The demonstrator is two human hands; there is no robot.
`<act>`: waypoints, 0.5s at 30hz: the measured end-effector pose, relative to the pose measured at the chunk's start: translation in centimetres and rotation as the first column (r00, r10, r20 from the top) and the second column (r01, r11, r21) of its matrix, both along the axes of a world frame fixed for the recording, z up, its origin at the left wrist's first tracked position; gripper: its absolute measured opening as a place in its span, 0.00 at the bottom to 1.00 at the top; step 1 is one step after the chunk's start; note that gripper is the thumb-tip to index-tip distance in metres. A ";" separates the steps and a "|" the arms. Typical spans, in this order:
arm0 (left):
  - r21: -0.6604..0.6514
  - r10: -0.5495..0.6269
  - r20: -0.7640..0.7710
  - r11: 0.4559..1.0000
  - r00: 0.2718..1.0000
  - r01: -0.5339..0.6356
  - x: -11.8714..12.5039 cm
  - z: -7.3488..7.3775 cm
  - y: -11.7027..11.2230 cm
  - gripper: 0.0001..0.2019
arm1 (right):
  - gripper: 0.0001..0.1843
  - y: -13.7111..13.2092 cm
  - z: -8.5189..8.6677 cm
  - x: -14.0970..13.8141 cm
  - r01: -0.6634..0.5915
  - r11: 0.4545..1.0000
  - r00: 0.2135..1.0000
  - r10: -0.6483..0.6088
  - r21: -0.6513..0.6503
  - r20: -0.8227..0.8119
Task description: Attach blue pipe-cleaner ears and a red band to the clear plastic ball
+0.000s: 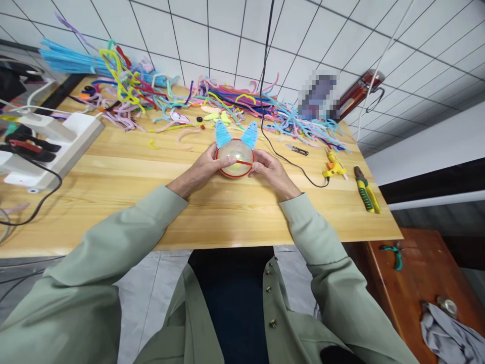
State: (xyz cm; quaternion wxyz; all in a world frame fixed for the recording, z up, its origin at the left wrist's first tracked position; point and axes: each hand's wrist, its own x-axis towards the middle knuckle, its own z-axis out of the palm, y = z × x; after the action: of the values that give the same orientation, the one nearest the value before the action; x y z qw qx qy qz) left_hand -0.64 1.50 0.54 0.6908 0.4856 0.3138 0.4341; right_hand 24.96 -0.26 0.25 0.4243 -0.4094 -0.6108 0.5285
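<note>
A clear, shiny ball (234, 150) with red pipe cleaner around its rim and a red strip across its front is held between both hands over the table. Two blue ear shapes (249, 135) stand up from its top. My left hand (207, 167) grips the ball's left side, its thumb lying over the front by the strip. On the opposite side, my right hand (271, 169) is closed on the edge, thumb and fingers at the strip's right end. The fingers behind the ball are partly hidden.
Piles of coloured pipe cleaners (242, 98) lie along the tiled wall. Small snips (298, 149), a yellow glue gun (334, 167) and pliers (366, 191) lie to the right. A black cord (282, 156) crosses the table. On the left sits a white power strip (56, 146).
</note>
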 end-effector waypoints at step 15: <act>0.245 0.153 -0.108 0.962 0.982 -0.123 0.1 -1.3 1.5 0.48 | 0.36 0.0 0.8 -0.1 0.012 1.000 0.999 -0.012 0.021 0.031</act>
State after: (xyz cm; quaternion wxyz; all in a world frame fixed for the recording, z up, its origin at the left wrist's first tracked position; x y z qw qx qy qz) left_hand -0.53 2.96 -0.80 0.5747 0.5680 0.3359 0.4840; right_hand 24.82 -0.29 1.02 0.4223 -0.4166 -0.6203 0.5131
